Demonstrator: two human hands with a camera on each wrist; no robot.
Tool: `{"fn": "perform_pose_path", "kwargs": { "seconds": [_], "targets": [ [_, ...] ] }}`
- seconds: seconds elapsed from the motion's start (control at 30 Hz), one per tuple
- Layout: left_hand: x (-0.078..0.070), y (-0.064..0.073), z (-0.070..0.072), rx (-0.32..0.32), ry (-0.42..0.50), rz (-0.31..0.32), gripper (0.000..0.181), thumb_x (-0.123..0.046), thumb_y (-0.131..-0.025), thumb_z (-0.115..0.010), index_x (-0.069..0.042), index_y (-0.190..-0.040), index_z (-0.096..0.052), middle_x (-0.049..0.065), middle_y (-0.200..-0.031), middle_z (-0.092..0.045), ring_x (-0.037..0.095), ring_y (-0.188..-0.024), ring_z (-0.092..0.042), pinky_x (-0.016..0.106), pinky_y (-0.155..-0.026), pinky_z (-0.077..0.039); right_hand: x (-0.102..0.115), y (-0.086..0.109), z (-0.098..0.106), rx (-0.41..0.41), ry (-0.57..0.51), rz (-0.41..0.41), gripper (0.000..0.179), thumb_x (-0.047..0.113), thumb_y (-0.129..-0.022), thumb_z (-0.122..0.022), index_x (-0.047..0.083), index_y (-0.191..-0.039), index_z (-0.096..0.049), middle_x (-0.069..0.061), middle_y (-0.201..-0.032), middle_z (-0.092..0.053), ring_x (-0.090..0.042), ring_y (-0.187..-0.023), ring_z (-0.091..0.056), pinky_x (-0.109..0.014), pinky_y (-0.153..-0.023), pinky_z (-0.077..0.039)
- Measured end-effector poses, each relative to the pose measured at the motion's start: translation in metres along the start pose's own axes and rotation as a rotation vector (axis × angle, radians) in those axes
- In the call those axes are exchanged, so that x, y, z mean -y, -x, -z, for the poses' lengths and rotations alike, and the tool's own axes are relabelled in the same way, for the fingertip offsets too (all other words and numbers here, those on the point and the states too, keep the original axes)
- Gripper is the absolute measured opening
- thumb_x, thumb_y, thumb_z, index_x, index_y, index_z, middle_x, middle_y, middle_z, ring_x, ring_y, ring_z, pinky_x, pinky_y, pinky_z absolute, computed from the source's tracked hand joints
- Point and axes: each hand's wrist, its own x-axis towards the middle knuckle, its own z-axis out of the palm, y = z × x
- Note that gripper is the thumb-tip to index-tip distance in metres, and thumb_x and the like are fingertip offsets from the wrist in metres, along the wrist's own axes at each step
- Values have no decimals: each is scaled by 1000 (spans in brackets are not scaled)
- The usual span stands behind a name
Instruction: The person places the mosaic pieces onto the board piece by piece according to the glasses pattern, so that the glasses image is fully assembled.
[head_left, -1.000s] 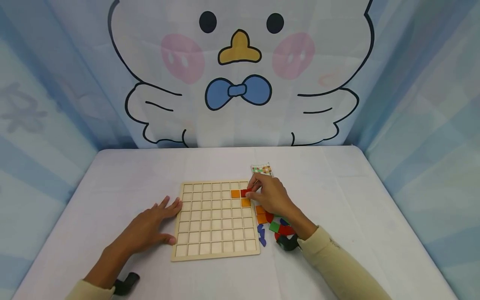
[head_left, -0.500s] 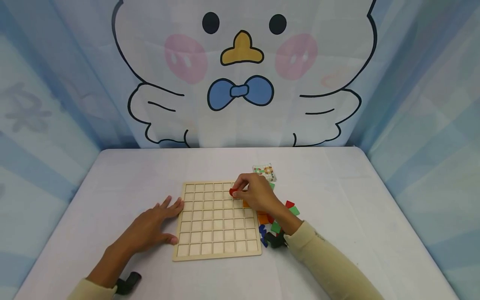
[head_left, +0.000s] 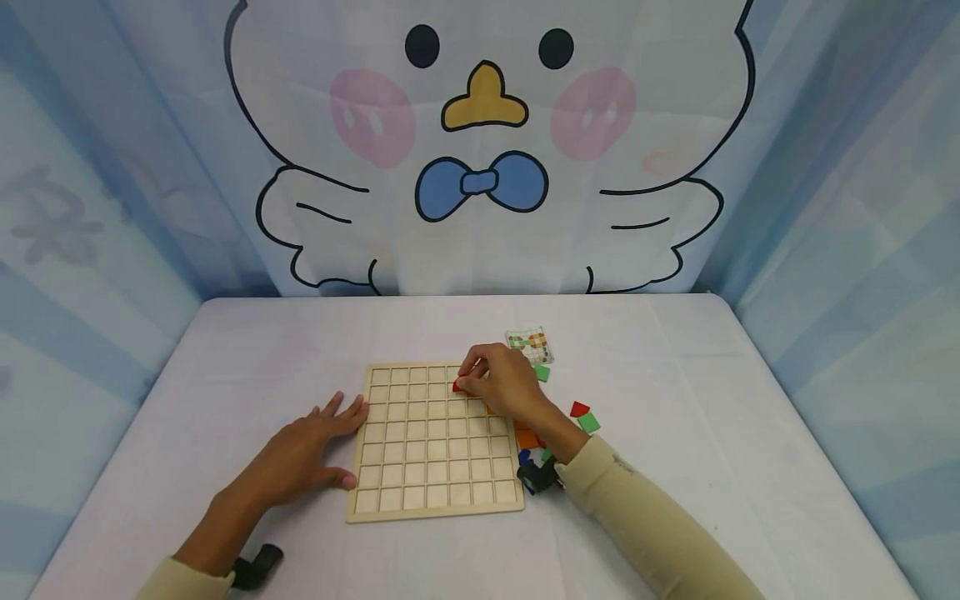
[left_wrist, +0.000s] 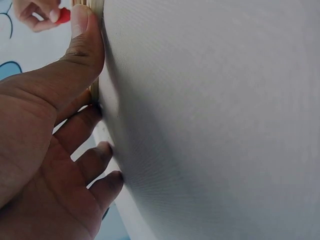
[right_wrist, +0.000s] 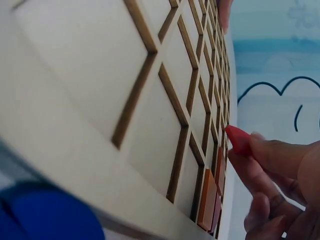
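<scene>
A light wooden grid board point(head_left: 416, 452) lies on the white table. My left hand point(head_left: 300, 458) rests at its left edge, fingers spread, with the thumb point(left_wrist: 86, 37) touching the rim in the left wrist view. Over the upper part of the grid, my right hand point(head_left: 510, 383) pinches a small red tile point(right_wrist: 240, 141) between thumb and finger. The tile is tilted, one corner right at the grid in the right wrist view. An orange tile point(right_wrist: 207, 200) sits in a nearby cell, with reddish ones beside it. From the head view, the right hand mostly hides these.
Right of the board lie loose orange tiles point(head_left: 527, 438), a green tile point(head_left: 588, 422) and a red tile point(head_left: 579, 409), partly hidden by the right forearm. Behind the hand is a small patterned card point(head_left: 531, 342) with another green tile point(head_left: 542, 372). A printed curtain point(head_left: 480, 250) stands behind the table.
My right hand has moved left across the board with the red tile, from beside the orange tiles to a cell farther left. The left hand stays at the board's edge.
</scene>
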Motion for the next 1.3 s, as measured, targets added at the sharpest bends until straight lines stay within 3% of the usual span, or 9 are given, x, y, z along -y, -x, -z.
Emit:
{"fn": "perform_pose_path", "kwargs": {
  "seconds": [0.43,0.93,1.3],
  "targets": [
    [-1,0,1,-1,-1,-4,113,-43,-68,-95,-15,-163,-42,14,-170,-38,50,-158,-30,77,-118,-32,6,-7,-5,35,67,-58,11,20,-92,-85,23,-87,-75,6,-76,-70,-12,-64,-61,-28,-53,-46],
    [-3,0,1,-8,3,-11,112,-40,-67,-96,-14,-162,-43,13,-169,-39,48,-159,-30,76,-118,-33,11,-13,-3,110,185,-60,10,15,-91,-84,21,-85,-79,7,-78,-71,-12,-71,-62,-28,-57,-48],
    [-2,2,2,-12,-2,-24,111,-40,-68,-96,-13,-162,-43,14,-169,-40,49,-158,-31,77,-118,-33,-1,2,12,56,72,-81,8,15,-92,-84,20,-95,-79,4,-84,-71,-16,-73,-62,-30,-60,-50]
  ]
}}
